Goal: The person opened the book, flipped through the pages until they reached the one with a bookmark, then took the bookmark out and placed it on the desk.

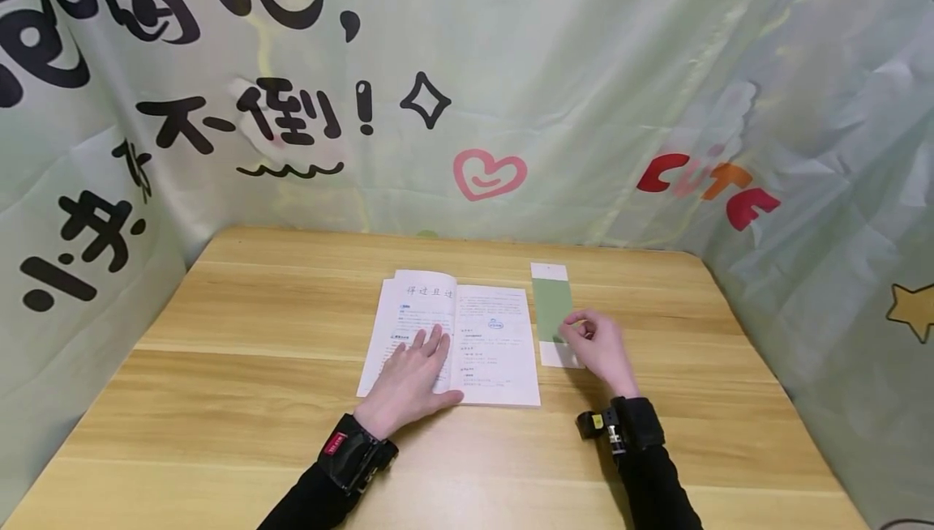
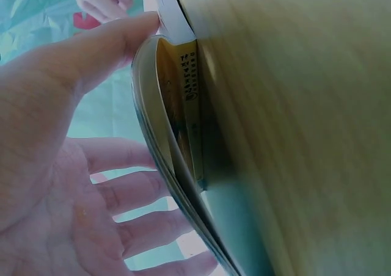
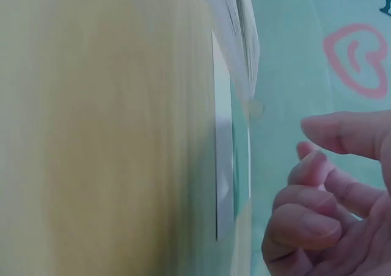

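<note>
An open book (image 1: 499,352) with printed pages lies on the wooden table, its left-hand pages curving up near the spine. My left hand (image 1: 412,372) rests on the left page, fingers spread and thumb reaching across the bottom of the spine. The left wrist view shows the thumb (image 2: 116,44) at the book's raised lower edge (image 2: 149,114). To the right of the book lies a long green card strip with white ends (image 1: 553,307). My right hand (image 1: 598,348) hovers over its lower right part. In the right wrist view the fingers (image 3: 305,221) are loosely curled, apart from the thumb, holding nothing.
The wooden table (image 1: 241,384) extends around the book on all sides. A pale fabric backdrop (image 1: 584,92) with printed writing and drawings hangs behind the table and along both sides. Black straps with small devices (image 1: 357,453) sit on both wrists.
</note>
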Action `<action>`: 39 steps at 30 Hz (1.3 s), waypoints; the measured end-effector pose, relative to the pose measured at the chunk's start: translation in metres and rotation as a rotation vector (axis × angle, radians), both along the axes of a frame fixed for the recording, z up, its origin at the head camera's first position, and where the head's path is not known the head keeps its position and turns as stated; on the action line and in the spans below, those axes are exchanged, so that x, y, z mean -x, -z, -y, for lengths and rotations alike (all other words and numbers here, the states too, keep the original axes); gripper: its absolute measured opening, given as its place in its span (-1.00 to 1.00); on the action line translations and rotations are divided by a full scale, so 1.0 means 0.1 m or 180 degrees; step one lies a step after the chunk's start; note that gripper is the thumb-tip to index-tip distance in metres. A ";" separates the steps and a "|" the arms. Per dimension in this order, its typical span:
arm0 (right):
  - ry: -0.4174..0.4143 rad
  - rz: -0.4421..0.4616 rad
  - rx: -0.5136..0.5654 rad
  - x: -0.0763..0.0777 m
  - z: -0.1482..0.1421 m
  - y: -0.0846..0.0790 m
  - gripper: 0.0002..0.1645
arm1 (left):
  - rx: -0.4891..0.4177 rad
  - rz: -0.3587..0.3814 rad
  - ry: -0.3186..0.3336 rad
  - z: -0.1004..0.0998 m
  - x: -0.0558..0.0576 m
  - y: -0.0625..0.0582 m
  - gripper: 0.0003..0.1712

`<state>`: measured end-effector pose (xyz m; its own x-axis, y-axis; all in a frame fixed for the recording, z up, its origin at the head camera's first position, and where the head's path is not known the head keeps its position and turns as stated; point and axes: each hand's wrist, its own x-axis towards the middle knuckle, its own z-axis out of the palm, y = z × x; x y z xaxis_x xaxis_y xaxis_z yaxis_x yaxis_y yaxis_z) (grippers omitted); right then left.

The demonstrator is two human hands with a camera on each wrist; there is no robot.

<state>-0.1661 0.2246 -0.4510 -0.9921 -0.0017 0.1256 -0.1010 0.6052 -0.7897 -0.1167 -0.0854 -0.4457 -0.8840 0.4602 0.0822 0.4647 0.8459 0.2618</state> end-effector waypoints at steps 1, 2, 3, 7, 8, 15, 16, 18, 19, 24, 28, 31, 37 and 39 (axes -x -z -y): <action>0.0000 -0.0063 0.0028 -0.01 0.02 0.00 -0.81 | 0.0021 -0.0016 0.0006 0.01 0.00 0.00 0.02; 0.0001 -0.0129 0.0045 -0.02 0.04 0.00 -0.83 | 0.0046 -0.0033 0.0014 0.02 0.00 -0.01 0.02; 0.0000 -0.0187 0.0064 -0.02 0.06 0.01 -0.84 | 0.0057 -0.0046 0.0023 0.03 0.00 -0.02 0.01; -0.0044 -0.0367 0.0150 -0.03 0.10 0.02 -0.84 | 0.0004 -0.0172 0.0047 0.15 0.03 -0.09 -0.10; -0.0057 -0.0380 0.0166 -0.03 0.10 0.03 -0.83 | -0.0051 -0.0224 0.0043 0.19 0.04 -0.12 -0.13; 0.0060 -0.0317 0.0185 -0.05 0.10 0.00 -0.80 | -0.0598 -0.0400 -0.0128 0.54 0.18 -0.27 -0.20; 0.0084 -0.0326 0.0175 -0.06 0.09 -0.01 -0.80 | -0.0684 -0.0344 -0.0186 0.58 0.20 -0.29 -0.19; 0.0132 -0.0353 0.0145 -0.06 0.07 -0.01 -0.80 | -0.0907 -0.0195 -0.0302 0.66 0.23 -0.31 -0.20; 0.0146 -0.0365 0.0125 -0.07 0.05 -0.01 -0.79 | -0.1019 -0.0111 -0.0356 0.68 0.23 -0.32 -0.21; 0.0212 -0.0477 0.0092 -0.07 -0.02 0.01 -0.78 | -0.1687 0.0469 -0.0082 0.53 0.22 -0.29 -0.30; 0.0188 -0.0509 0.0077 -0.08 -0.04 0.01 -0.78 | -0.1330 0.0849 0.0438 0.24 0.14 -0.16 -0.34; 0.0160 -0.0466 0.0079 -0.07 -0.03 0.01 -0.77 | -0.0715 0.0929 0.0623 0.11 0.06 -0.05 -0.31; 0.0077 -0.0488 0.0046 -0.06 -0.02 0.01 -0.79 | -0.0376 0.0916 0.0530 0.08 0.01 0.02 -0.31; 0.0025 -0.0512 0.0031 -0.06 -0.02 0.01 -0.80 | -0.0375 0.0905 0.0514 0.08 0.01 0.03 -0.31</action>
<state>-0.1606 0.2267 -0.4524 -0.9591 0.0080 0.2828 -0.2219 0.5987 -0.7696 -0.1173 -0.0932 -0.4484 -0.7956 0.5981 -0.0961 0.4846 0.7236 0.4915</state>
